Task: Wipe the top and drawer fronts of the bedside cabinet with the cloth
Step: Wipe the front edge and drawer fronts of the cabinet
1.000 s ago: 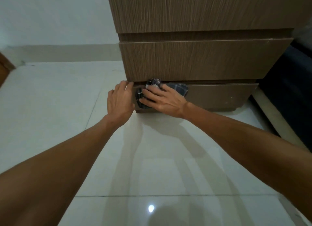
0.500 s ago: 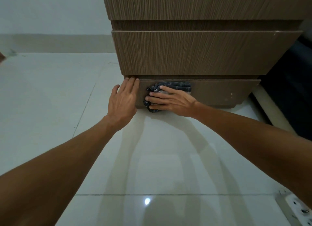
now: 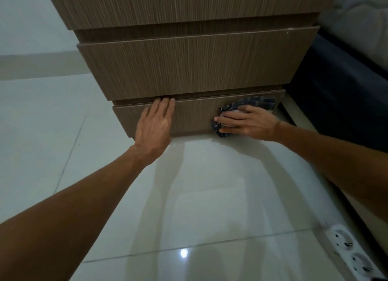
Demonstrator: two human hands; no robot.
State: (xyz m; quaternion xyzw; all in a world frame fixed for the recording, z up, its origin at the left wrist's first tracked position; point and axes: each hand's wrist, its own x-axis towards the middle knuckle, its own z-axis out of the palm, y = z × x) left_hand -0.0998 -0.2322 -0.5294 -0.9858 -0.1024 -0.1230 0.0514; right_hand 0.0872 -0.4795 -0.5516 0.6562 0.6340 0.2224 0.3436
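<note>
Checked blue cloth (image 3: 249, 107) sits under your right hand (image 3: 249, 123), pressed flat on the bottom drawer front (image 3: 193, 117). Your left hand (image 3: 155, 127) lies open on the same drawer, holding nothing.

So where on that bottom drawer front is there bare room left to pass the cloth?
Bare strip between the left hand and the cloth; another left of that hand. Crowded at the right end, where the right hand presses it.

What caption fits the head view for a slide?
Right hand presses the checked cloth on the lowest drawer front; left hand lies flat on it.
</note>
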